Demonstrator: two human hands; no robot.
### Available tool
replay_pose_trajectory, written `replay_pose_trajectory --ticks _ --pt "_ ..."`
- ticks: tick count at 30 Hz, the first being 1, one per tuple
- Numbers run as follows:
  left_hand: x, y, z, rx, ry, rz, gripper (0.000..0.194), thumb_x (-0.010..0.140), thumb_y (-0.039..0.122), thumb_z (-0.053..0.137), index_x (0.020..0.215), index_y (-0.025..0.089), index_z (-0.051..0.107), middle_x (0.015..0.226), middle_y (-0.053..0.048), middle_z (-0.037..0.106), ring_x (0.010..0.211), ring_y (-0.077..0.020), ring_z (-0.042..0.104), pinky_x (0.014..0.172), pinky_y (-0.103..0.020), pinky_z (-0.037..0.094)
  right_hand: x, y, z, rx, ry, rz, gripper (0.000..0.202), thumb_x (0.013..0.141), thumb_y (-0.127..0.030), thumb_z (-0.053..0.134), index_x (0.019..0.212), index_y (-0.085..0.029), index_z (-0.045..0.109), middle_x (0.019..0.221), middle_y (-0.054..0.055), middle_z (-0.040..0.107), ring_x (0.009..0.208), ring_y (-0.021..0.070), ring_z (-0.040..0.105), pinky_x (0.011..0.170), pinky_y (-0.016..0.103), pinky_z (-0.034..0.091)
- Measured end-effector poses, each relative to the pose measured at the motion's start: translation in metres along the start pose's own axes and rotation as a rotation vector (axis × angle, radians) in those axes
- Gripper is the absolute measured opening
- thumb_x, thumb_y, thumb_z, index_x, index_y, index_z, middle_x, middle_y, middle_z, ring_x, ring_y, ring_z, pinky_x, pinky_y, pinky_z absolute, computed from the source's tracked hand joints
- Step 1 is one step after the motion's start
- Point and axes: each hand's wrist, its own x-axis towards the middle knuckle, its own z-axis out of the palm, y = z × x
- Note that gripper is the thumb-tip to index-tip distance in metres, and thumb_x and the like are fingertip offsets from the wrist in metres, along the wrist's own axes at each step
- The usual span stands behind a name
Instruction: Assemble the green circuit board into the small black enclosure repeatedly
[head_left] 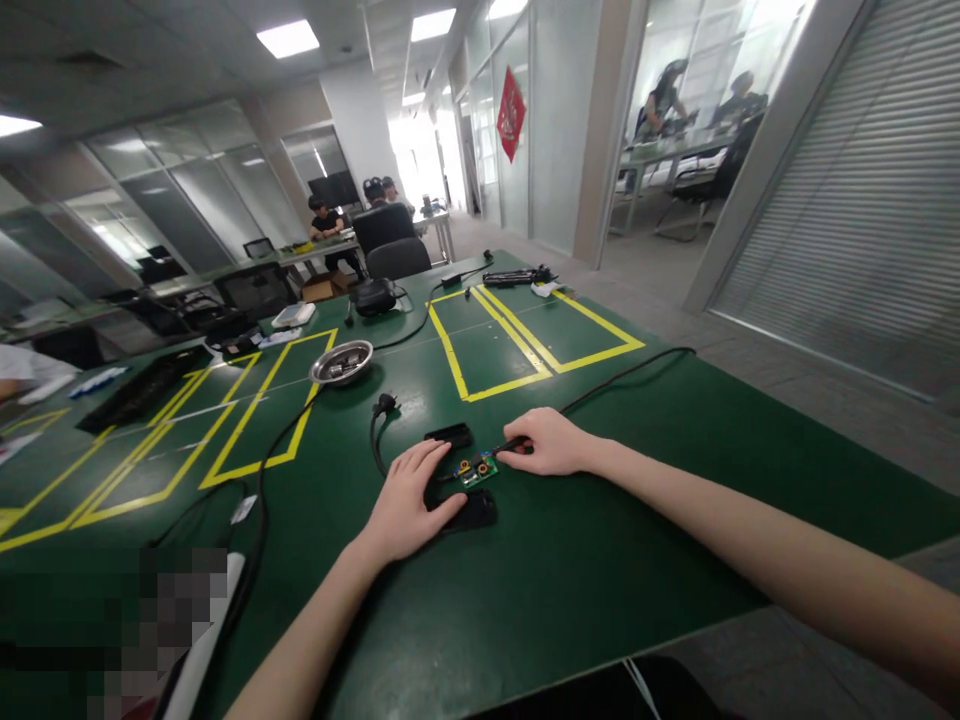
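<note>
A small green circuit board (480,471) with copper-coloured coils lies on the green table between two black plastic casing halves. The far casing half (452,435) lies beyond the board and the near casing half (477,508) is on my side of it. My left hand (409,505) rests left of the board, fingers stretched and thumb apart; its fingertips reach the far half and its thumb lies at the near half. At the board's right end, my right hand (544,442) pinches a black cable (626,378) where it meets the board. My fingers partly hide that joint.
A metal bowl (342,363) with small parts stands farther back, and a black plug (386,403) lies nearer. Yellow tape (551,365) marks rectangles on the table (600,560). A black tool-like bundle (517,276) lies at the far edge. People sit at other tables behind.
</note>
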Motion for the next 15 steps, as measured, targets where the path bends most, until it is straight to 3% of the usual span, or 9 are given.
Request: replay_pose_trajectory --ticks 7,11,15 --pt "0.005 0.009 0.003 -0.057 0.109 0.001 0.044 0.100 0.037 0.058 0.141 0.023 0.059 0.142 -0.013 0.063 0.135 -0.0295 0.056 0.118 -0.051 0.043 0.004 -0.021 0.002 -0.181 -0.091 0.094 0.044 0.103 -0.051 0.052 0.083 -0.018 0.072 0.081 0.009 0.078 0.078 0.0230 0.072 0.062 0.029 0.029" --pt "0.006 0.007 -0.003 -0.107 0.201 -0.005 0.024 0.098 0.028 0.055 0.118 0.021 0.066 0.119 -0.011 0.068 0.115 -0.0260 0.064 0.103 -0.042 0.054 0.004 -0.024 0.001 -0.232 -0.120 0.108 0.047 0.106 -0.053 0.047 0.091 -0.017 0.074 0.087 0.011 0.079 0.084 0.0253 0.074 0.064 0.029 0.033" --pt "0.005 0.000 -0.011 -0.129 0.125 -0.008 0.013 0.094 0.026 0.056 0.100 0.021 0.066 0.097 -0.006 0.066 0.091 -0.0215 0.067 0.085 -0.033 0.057 0.004 -0.026 0.000 -0.254 -0.134 0.122 0.051 0.107 -0.054 0.044 0.093 -0.016 0.076 0.087 0.012 0.079 0.086 0.0269 0.075 0.068 0.030 0.036"
